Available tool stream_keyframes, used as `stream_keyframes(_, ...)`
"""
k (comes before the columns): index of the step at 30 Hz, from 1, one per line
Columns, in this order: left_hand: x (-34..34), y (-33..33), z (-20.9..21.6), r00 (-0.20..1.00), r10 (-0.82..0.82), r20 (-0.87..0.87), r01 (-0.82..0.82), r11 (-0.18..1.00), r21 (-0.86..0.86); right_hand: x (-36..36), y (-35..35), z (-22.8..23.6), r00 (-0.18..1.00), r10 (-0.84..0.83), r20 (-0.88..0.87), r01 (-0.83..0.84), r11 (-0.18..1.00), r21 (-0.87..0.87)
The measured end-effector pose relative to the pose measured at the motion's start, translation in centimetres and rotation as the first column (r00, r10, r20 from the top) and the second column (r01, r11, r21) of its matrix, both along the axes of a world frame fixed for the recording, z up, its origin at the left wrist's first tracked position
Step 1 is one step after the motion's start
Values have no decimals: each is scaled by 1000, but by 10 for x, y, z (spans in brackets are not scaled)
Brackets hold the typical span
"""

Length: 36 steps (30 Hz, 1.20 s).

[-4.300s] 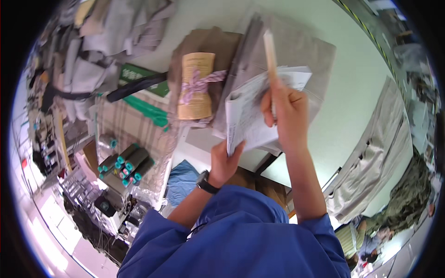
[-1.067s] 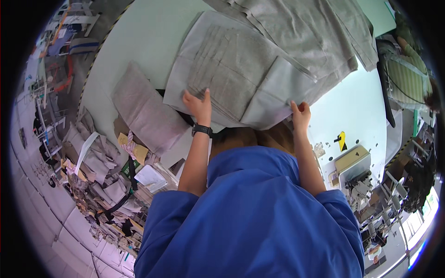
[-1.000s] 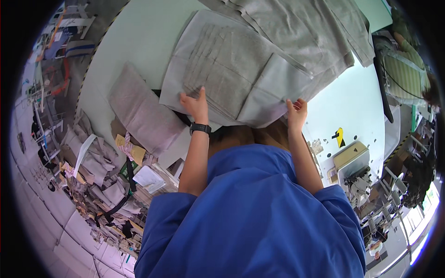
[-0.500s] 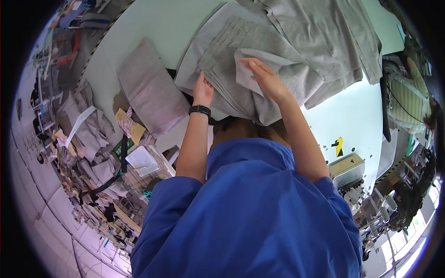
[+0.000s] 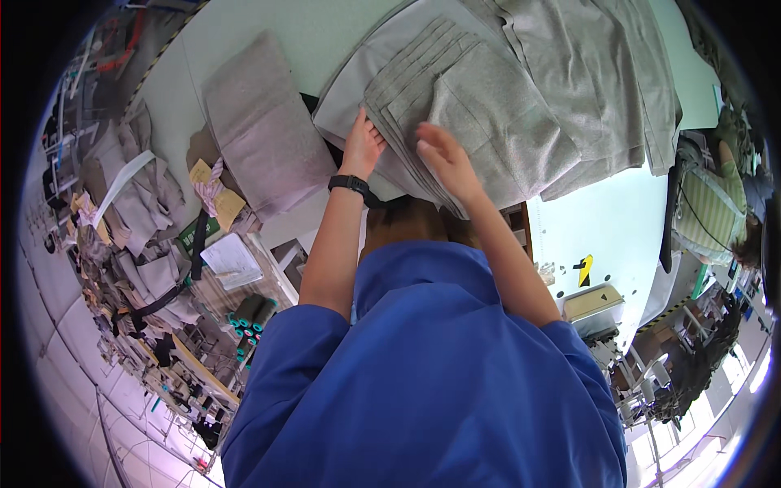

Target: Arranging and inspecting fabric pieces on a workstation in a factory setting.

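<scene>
A fanned stack of grey fabric pieces (image 5: 496, 114) lies on the table in front of me, their left edges stepped one beside another. At the stack's near left edge is my left hand (image 5: 364, 148), a black band on its wrist. Its fingers are apart and appear to touch the cloth edge, gripping nothing that I can see. My right hand (image 5: 447, 163) is over the near part of the stack, slightly smeared by motion, with its fingers stretched out and nothing held. The top piece lies mostly flat. Beneath the stack spreads a smoother, lighter grey cloth (image 5: 346, 93).
A folded grey fabric piece (image 5: 264, 138) lies to the left on the pale table (image 5: 582, 224). More grey cloth (image 5: 582, 81) is heaped at the far right. Bundled fabric, a paper pad (image 5: 232, 262) and thread spools (image 5: 250, 319) stand at left. Another person (image 5: 712, 199) is at far right.
The turned-back pale flap of the top piece now lies flat with its grey side up. My right hand has moved left and nearer to me. My left hand stays at the stack's edge.
</scene>
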<state>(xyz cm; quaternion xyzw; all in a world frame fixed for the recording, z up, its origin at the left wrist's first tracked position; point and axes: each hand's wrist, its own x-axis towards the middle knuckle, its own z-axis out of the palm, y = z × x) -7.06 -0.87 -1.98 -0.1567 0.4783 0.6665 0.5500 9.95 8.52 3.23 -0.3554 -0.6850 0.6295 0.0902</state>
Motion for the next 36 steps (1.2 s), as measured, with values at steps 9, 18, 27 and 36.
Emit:
stream_keyframes(9, 18, 1, 9, 998, -29, -51, 29, 999, 13, -7, -4, -22, 930, -106, 352, -166, 733, 660)
stream_keyframes(18, 22, 10, -3, 966, -145, -213, 159, 986, 53, 34, 18, -40, 739, -668, -94, 414, 559, -718)
stream_keyframes(27, 45, 17, 2, 990, 132, 42, -133, 990, 48, -5, 3, -52, 987, -53, -150, 33, 991, -133)
stream_keyframes(36, 66, 36, 3, 998, 34, -52, -30, 997, 71, 15, 8, -31, 966, -260, 3, 223, 820, -527)
